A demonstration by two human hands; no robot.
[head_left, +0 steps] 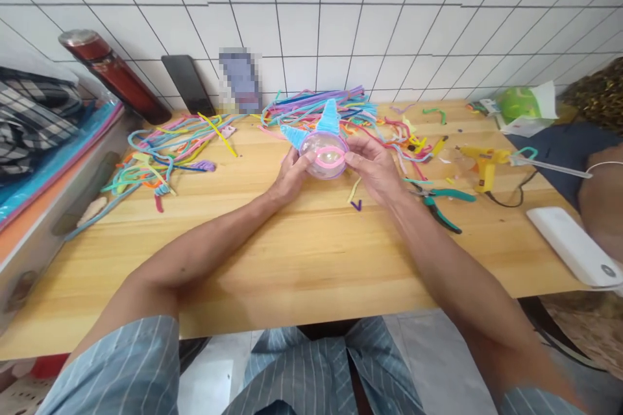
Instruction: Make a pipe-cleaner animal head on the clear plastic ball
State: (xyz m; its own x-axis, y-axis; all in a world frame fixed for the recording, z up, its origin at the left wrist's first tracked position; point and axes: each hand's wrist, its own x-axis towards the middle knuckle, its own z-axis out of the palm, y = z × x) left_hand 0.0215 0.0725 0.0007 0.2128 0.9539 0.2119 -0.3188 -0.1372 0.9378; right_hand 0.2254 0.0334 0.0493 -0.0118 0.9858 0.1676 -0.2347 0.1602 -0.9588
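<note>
A clear plastic ball edged with purple pipe cleaner is held up over the middle of the table. Two pointed ears of light blue pipe cleaner stick out from its top and upper left. My left hand grips the ball's left side, thumb in front. On the right, my right hand is closed at the rim, its thumb on the end of a pink pipe-cleaner oval lying across the ball's front. The fingers behind the ball are mostly hidden.
Pipe cleaners lie in heaps along the wall and at left. To the right are pliers, a yellow glue gun and a white power bank. A red flask and a black phone stand at the back left.
</note>
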